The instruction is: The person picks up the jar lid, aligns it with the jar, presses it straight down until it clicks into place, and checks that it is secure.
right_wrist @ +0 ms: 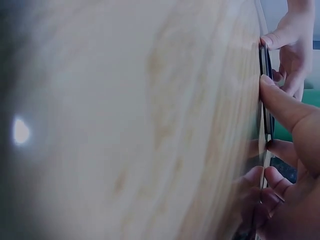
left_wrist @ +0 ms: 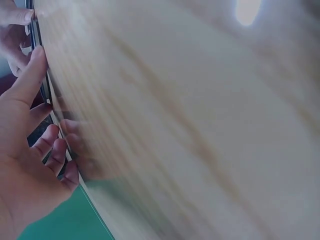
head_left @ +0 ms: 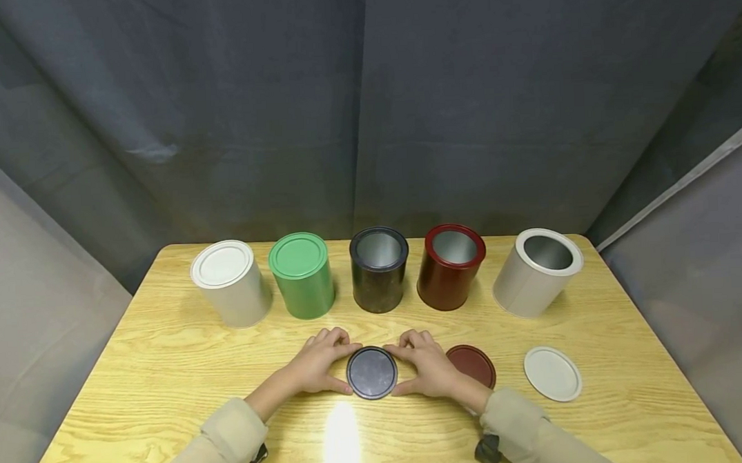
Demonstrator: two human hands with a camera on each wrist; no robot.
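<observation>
A round black lid (head_left: 372, 373) lies at the front middle of the table, between both hands. My left hand (head_left: 317, 365) pinches its left edge with thumb and index finger, while the other fingers curl loosely. On the opposite edge my right hand (head_left: 431, 368) grips it likewise. The wrist views show the lid edge-on, close to the tabletop; whether it touches the wood I cannot tell. Directly behind stands an uncovered black can (head_left: 378, 286). Partly behind my right hand and forearm lies a dark red lid (head_left: 473, 364).
Along the back stand a lidded white can (head_left: 240, 299), a lidded green can (head_left: 309, 293), an uncovered dark red can (head_left: 444, 283) and an uncovered white can (head_left: 525, 287). A white lid (head_left: 553, 374) lies at the right of the wooden table (head_left: 166, 378). Grey curtains surround it.
</observation>
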